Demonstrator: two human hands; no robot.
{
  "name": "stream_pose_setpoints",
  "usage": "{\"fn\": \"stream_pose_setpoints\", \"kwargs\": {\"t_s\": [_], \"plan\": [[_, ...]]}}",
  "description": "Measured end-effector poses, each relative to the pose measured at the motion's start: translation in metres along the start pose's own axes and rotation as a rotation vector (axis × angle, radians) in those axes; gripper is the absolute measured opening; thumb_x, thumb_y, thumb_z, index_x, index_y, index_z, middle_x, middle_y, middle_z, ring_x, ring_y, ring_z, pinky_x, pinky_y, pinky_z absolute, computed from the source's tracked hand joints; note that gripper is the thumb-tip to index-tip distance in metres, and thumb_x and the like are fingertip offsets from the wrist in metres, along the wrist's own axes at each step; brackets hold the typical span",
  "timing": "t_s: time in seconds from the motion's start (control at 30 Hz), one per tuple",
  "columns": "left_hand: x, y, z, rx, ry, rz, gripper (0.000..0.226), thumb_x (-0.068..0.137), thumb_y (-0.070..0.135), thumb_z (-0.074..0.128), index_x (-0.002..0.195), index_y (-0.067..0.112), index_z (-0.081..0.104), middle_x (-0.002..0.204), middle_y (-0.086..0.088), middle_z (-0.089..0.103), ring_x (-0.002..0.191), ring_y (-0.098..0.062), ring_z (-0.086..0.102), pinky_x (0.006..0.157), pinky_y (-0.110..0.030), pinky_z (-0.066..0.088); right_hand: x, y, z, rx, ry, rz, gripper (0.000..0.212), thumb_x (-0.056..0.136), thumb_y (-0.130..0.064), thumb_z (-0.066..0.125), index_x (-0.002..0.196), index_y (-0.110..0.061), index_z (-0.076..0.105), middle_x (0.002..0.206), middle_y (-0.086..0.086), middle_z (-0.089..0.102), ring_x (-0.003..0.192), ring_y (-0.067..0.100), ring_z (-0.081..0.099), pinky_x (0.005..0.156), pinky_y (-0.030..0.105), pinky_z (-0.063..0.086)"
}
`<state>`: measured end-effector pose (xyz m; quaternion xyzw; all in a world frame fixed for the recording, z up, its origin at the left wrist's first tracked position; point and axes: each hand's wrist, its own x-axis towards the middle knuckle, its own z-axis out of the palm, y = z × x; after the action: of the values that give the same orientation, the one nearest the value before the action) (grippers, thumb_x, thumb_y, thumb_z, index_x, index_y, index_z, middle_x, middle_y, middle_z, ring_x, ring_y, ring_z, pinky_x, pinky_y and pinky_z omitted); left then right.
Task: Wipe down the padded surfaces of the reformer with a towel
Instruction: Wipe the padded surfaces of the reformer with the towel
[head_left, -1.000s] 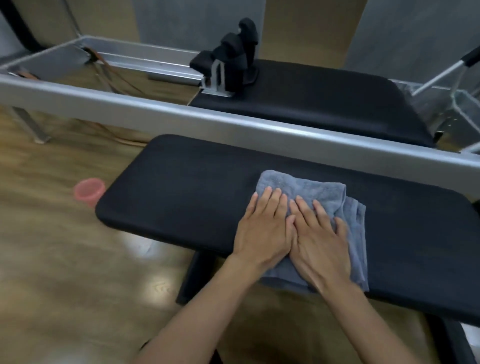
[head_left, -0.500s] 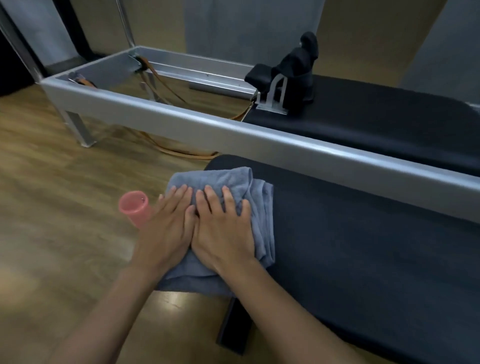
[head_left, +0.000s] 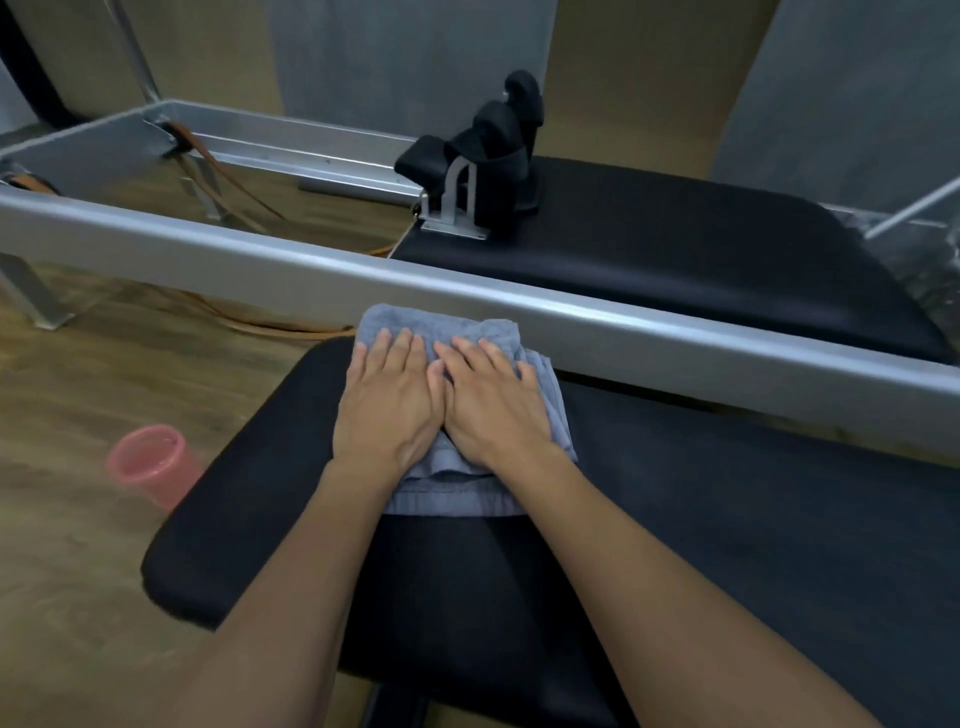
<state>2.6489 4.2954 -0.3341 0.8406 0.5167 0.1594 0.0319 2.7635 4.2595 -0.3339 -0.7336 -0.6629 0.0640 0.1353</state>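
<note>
A folded grey-blue towel (head_left: 457, 491) lies on the black padded platform (head_left: 727, 545) in front of me, at its far left corner beside the silver frame rail (head_left: 260, 254). My left hand (head_left: 389, 405) and my right hand (head_left: 493, 408) press flat on the towel side by side, thumbs touching, fingers pointing at the rail. The towel's far edge meets the rail. Beyond the rail lies the black padded carriage (head_left: 675, 244) with its black shoulder rests (head_left: 493, 166) standing upright.
A pink plastic cup (head_left: 150, 462) stands on the wooden floor just left of the platform. Orange straps (head_left: 228, 187) run inside the frame at the left. A frame leg (head_left: 36, 296) stands at the far left; a thin metal bar (head_left: 914, 208) crosses the right.
Both hands slid the towel from the platform's middle to its left end, then away from me up to the far edge by the rail.
</note>
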Motion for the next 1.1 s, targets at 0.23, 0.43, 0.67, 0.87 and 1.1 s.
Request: {"fn": "stream_pose_setpoints", "kwargs": {"t_s": [0.23,0.43,0.67,0.87,1.1], "plan": [[-0.022,0.112,0.018,-0.033,-0.040,0.081,0.060,0.100,0.037,0.011,0.151,0.008,0.024,0.159,-0.009,0.024,0.148,-0.022,0.012,0.121,-0.041,0.003,-0.066,0.094,-0.033,-0.073,0.039,0.085,0.052,0.103,-0.043,0.018,0.152,-0.029,0.028,0.160,-0.006,0.030,0.147,0.019,0.021,0.114,0.046,0.020],[-0.046,0.236,0.034,-0.079,-0.100,0.184,0.061,0.101,0.037,0.005,0.152,0.006,0.015,0.161,-0.012,0.016,0.149,-0.024,0.007,0.121,-0.044,0.001,-0.142,0.194,-0.072,-0.108,0.083,0.214,0.060,0.099,-0.048,0.007,0.151,-0.032,0.031,0.159,-0.010,0.032,0.147,0.014,0.021,0.113,0.040,0.020],[-0.084,0.376,0.050,-0.102,-0.155,0.254,0.069,0.096,0.038,0.005,0.147,0.002,0.032,0.154,-0.017,0.032,0.145,-0.029,0.024,0.120,-0.047,0.013,-0.236,0.296,-0.121,-0.117,0.100,0.330,0.065,0.096,-0.049,0.004,0.151,-0.032,0.033,0.159,-0.010,0.032,0.148,0.012,0.020,0.115,0.036,0.018],[-0.105,0.454,0.060,-0.128,-0.181,0.268,0.063,0.096,0.036,0.018,0.140,-0.001,0.045,0.147,-0.019,0.044,0.139,-0.030,0.037,0.116,-0.049,0.025,-0.284,0.356,-0.146,-0.117,0.050,0.375,0.069,0.092,-0.050,-0.008,0.154,-0.037,0.020,0.163,-0.015,0.017,0.150,0.008,0.007,0.119,0.035,0.008],[-0.123,0.497,0.068,-0.112,-0.177,0.309,0.066,0.097,0.039,0.012,0.146,0.002,0.036,0.153,-0.015,0.034,0.145,-0.026,0.025,0.120,-0.046,0.015,-0.321,0.388,-0.153,-0.116,0.098,0.406,0.065,0.095,-0.048,0.000,0.154,-0.035,0.025,0.162,-0.012,0.021,0.150,0.010,0.010,0.118,0.037,0.015]]}}
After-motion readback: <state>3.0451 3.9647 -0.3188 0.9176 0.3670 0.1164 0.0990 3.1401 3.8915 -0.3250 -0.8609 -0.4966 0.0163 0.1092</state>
